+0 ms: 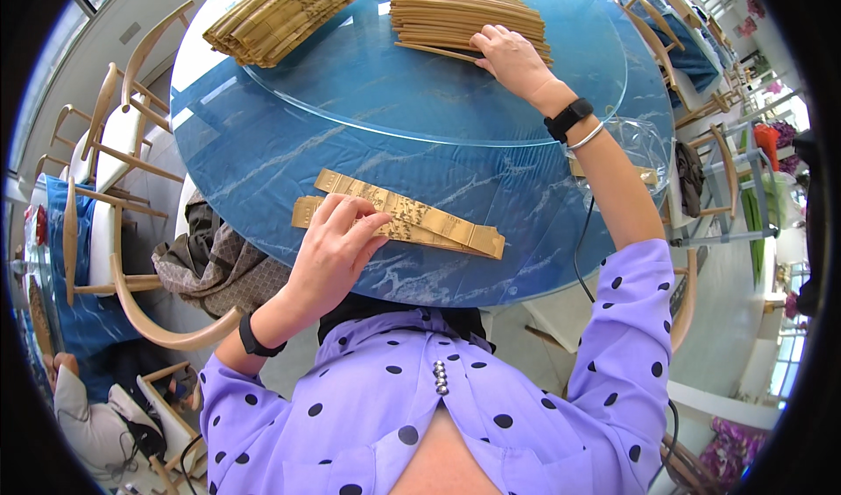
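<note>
The left hand [337, 232] is over the flat gold strips [447, 223], with its thumb and first finger bent close together, but I can't tell if they pinch a strip or just rest on it. The right hand [519, 64] reaches far out to the pile of thin brown strips [464, 13]; its fingers bend over the front of the pile, and its thumb is by the end of one strip that sticks out. I can't tell if it grips that one. The gold strips lie on the blue table [236, 162] near its close edge, one on top of another, spread apart at the left and together at the right. The brown pile sits on the round glass top [350, 92], next to a big gold pile [293, 9]. If the right hand pulls too hard, I think more strips could come along and the pile could slide over, because they are thin and loose. The glass might turn too, if it is the spinning kind. A bump from the left hand could push the gold strips off the table, since the edge is so near.
</note>
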`<action>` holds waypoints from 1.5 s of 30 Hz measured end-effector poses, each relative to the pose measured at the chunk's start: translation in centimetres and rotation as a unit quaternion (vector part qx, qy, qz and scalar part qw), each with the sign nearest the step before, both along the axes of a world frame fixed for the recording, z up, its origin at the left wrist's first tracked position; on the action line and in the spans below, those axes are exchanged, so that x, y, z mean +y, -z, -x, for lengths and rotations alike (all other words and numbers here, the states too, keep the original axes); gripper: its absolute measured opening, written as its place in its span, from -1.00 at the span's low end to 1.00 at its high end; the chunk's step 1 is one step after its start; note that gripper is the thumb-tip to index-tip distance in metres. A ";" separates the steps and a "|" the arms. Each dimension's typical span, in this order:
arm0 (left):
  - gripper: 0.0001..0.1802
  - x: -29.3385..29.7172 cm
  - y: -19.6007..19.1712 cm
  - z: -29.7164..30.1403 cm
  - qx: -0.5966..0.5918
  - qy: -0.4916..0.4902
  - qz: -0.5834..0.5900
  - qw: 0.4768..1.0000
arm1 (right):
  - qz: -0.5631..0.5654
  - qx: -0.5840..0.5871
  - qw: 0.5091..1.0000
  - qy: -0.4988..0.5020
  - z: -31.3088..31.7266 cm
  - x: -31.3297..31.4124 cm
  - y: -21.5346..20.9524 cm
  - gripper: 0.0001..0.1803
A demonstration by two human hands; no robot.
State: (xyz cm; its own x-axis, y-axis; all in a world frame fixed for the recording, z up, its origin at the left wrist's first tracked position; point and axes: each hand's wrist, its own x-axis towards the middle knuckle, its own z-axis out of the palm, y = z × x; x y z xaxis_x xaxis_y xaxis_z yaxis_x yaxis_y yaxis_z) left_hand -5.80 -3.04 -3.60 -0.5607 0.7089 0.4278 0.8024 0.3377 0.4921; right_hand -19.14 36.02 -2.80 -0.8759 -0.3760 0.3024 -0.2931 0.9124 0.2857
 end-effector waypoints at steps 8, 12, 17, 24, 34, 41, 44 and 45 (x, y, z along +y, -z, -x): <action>-0.69 0.3 0.3 -0.1 0.000 0.011 0.002 1.000 | 0.018 -0.007 0.999 0.036 -0.3 0.8 0.9 -0.68; -0.62 1.3 0.3 0.1 0.010 0.026 0.026 0.999 | 0.036 -0.104 0.994 0.027 -0.8 -0.1 -0.4 -0.67; -0.48 2.4 0.4 0.9 0.013 0.049 0.057 0.997 | -0.001 -0.062 0.997 0.037 -1.9 -0.9 1.3 -0.73; -0.44 4.7 0.1 1.3 0.031 0.109 0.137 0.984 | -0.014 -0.029 0.997 0.077 -3.8 -2.9 1.2 -0.78; -0.36 2.5 -1.0 0.6 0.026 0.104 0.165 0.981 | 0.079 -0.154 0.984 -0.033 -11.8 -5.3 -10.0 -0.80; -0.35 5.1 0.0 0.0 0.131 0.134 0.237 0.953 | -0.149 -0.218 0.948 0.179 -17.9 -11.9 -12.0 -0.84; -0.43 6.5 0.5 0.3 0.168 0.154 0.259 0.938 | -0.137 -0.201 0.951 0.193 -18.4 -12.6 -10.4 -0.88; -0.46 6.9 0.7 0.4 0.161 0.168 0.254 0.939 | -0.141 -0.201 0.953 0.176 -18.3 -12.7 -9.8 -0.87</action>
State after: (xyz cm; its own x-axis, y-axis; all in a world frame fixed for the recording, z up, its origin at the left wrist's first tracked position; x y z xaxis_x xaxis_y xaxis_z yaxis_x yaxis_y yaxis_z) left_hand -6.22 3.83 -4.33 -0.1693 0.9809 0.0958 0.9850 0.1652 0.0499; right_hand -0.87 23.29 7.03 -0.9867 -0.0533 -0.1539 -0.1197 0.8780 0.4635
